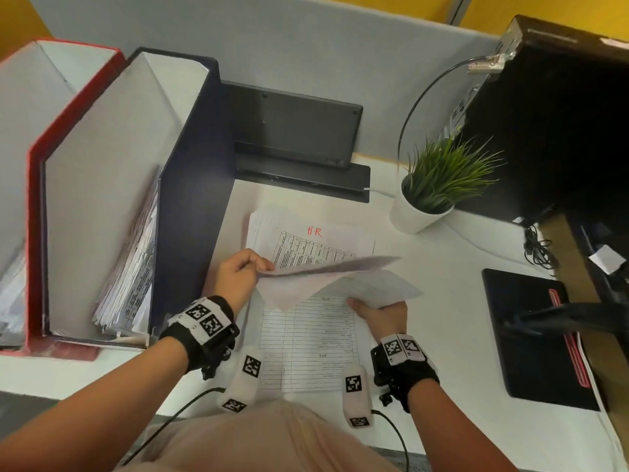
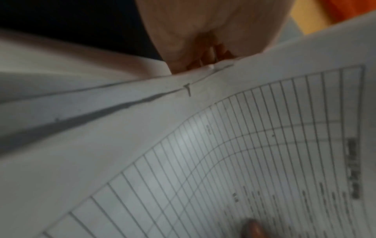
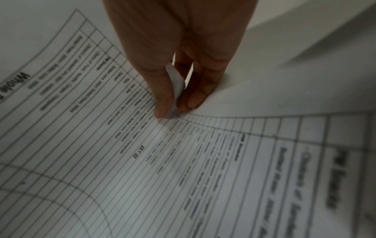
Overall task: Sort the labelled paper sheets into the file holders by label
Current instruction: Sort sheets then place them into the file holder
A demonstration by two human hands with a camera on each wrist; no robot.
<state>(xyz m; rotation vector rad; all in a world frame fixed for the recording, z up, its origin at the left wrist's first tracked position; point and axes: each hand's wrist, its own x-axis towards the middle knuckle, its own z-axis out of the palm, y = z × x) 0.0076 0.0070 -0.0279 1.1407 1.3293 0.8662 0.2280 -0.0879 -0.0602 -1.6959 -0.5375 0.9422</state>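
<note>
The left hand (image 1: 238,277) pinches the edge of a lifted sheet (image 1: 326,269) between thumb and fingers. The right hand (image 1: 383,316) pinches the corner of another sheet (image 1: 377,287), thumb on one side and fingers on the other. Both sheets are up in the air between the two hands, just above the paper pile (image 1: 306,349) on the desk.

To do this step well, I think the hands should pull the sheets apart slowly, so only one comes away and nothing tears. Then look for the label before choosing a holder.

The sheets are thin, white and bendy, with printed tables of lines and small words. Just past the left hand lies a page marked "H.R" (image 1: 313,231) in red. To the left of the left hand stands the dark blue holder (image 1: 190,185), already holding papers. The red holder (image 1: 34,185) stands further left, beside it.
</note>
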